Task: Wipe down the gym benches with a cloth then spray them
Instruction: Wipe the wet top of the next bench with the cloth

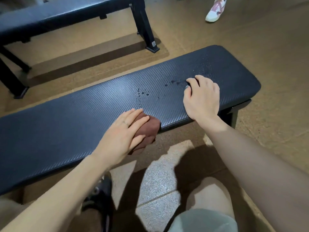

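Note:
A black padded gym bench (93, 104) runs across the view, with wet droplets (142, 96) on its right half. My left hand (123, 133) lies with straight fingers on a folded brown cloth (150, 129), which it presses onto the bench's near edge. Part of the cloth hangs over that edge. My right hand (200, 96) rests on the wet right part of the bench with its fingers curled under, and I see nothing held in it. No spray bottle is in view.
A second black bench (55, 12) on a metal frame stands at the far left. Another person's white shoe (215, 9) is on the brown floor at the top right. My knees and a dark shoe (102, 196) are below the near bench.

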### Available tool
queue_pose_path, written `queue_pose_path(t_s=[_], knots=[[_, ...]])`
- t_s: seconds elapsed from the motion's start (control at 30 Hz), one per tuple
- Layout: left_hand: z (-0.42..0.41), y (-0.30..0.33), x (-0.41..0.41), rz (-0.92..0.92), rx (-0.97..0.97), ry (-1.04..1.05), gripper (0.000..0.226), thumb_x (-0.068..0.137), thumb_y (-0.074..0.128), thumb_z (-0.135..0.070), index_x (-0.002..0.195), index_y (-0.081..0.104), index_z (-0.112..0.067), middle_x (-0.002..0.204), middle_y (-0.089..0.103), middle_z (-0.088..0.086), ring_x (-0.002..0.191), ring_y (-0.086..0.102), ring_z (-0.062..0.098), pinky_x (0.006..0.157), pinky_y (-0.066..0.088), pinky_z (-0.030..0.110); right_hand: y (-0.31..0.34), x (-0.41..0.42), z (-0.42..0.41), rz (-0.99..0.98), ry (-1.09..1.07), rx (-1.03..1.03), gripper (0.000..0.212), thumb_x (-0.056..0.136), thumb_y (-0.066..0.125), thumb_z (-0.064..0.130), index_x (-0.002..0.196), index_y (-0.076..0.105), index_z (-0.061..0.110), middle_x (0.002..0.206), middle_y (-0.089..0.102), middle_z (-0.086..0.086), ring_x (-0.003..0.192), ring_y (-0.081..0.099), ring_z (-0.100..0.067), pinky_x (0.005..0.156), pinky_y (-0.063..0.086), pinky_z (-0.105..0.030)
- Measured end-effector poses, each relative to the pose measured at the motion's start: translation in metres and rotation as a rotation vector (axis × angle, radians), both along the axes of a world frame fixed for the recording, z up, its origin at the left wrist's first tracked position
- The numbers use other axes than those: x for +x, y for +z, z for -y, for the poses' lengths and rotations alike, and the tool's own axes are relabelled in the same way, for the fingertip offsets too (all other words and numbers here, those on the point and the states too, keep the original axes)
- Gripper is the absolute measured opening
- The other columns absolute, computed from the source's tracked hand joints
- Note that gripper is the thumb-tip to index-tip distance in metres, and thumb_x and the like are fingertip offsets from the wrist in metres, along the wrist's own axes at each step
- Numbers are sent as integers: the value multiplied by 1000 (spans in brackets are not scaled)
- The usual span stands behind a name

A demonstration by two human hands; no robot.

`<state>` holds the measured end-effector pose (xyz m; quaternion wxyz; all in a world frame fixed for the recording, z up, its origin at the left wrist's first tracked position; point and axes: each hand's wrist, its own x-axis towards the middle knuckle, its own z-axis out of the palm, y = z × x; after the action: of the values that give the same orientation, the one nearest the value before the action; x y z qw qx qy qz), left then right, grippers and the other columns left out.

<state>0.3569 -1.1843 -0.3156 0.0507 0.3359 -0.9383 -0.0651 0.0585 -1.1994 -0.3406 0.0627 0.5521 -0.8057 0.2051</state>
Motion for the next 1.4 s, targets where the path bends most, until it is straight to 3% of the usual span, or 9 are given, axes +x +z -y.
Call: queue_pose_path(t_s=[0.2, 0.4, 0.57, 0.8, 0.9, 1.07, 1.2, 1.27, 1.4], knots=[[43, 3, -42, -16, 97, -58, 59, 104, 35, -48, 153, 46, -18, 163, 36, 9, 150, 32, 32, 124, 25, 49, 0, 0, 1, -9, -4, -7, 43, 101, 34, 35, 131, 63, 23, 141, 58, -3, 127, 53, -29, 110, 37, -47], [83, 4, -61, -79, 117, -68, 58, 104, 35, -45, 150, 50, -13, 157, 43, 11, 143, 40, 33, 121, 31, 46, 3, 2, 5, 22, -4, 22, 43, 99, 38, 35, 128, 63, 17, 137, 59, -7, 122, 55, -34, 108, 39, -49], [125, 6, -70, -154, 164, 66, 55, 102, 38, -41, 147, 53, -14, 153, 47, 11, 141, 44, 32, 120, 32, 42, 4, 24, 10, 97, -116, 91, 47, 101, 41, 36, 142, 56, 18, 154, 49, -7, 145, 40, -29, 125, 20, -51], [207, 15, -85, -201, 222, 253, 43, 108, 41, -36, 147, 51, -22, 135, 57, 8, 123, 55, 27, 103, 39, 34, 5, 24, 11, 117, -191, 19, 45, 101, 38, 41, 136, 61, 25, 151, 53, 2, 143, 43, -18, 127, 22, -46], [229, 20, -87, -148, 332, 335, 44, 110, 41, -39, 151, 49, -24, 146, 58, 14, 134, 53, 33, 107, 39, 37, 4, 28, 10, 130, -206, -60, 41, 99, 43, 36, 131, 66, 23, 147, 58, 2, 139, 48, -17, 125, 25, -46], [231, 28, -14, -57, 392, 369, 48, 109, 40, -44, 153, 46, -27, 150, 55, 14, 137, 52, 34, 110, 37, 36, 3, 28, 9, 169, -183, -163, 36, 99, 50, 28, 127, 70, 18, 142, 62, -2, 135, 53, -19, 123, 30, -47], [226, 27, 49, -73, 379, 436, 45, 107, 42, -46, 151, 48, -37, 142, 63, 11, 130, 58, 32, 102, 42, 39, 3, 28, 11, 136, -196, -129, 37, 99, 48, 30, 127, 69, 17, 142, 62, -3, 135, 53, -20, 122, 31, -48], [228, 26, 34, -40, 359, 404, 45, 107, 40, -48, 150, 48, -37, 140, 64, 12, 128, 59, 34, 100, 44, 41, 5, 29, 12, 122, -209, -79, 38, 99, 48, 33, 128, 68, 18, 144, 60, -1, 137, 51, -19, 123, 29, -47], [241, 24, -59, -57, 386, 285, 45, 110, 39, -41, 152, 48, -27, 147, 58, 11, 134, 54, 33, 97, 38, 31, 8, 30, 14, 86, -233, 0, 40, 100, 48, 37, 132, 66, 21, 147, 58, 1, 139, 48, -18, 124, 29, -47]])
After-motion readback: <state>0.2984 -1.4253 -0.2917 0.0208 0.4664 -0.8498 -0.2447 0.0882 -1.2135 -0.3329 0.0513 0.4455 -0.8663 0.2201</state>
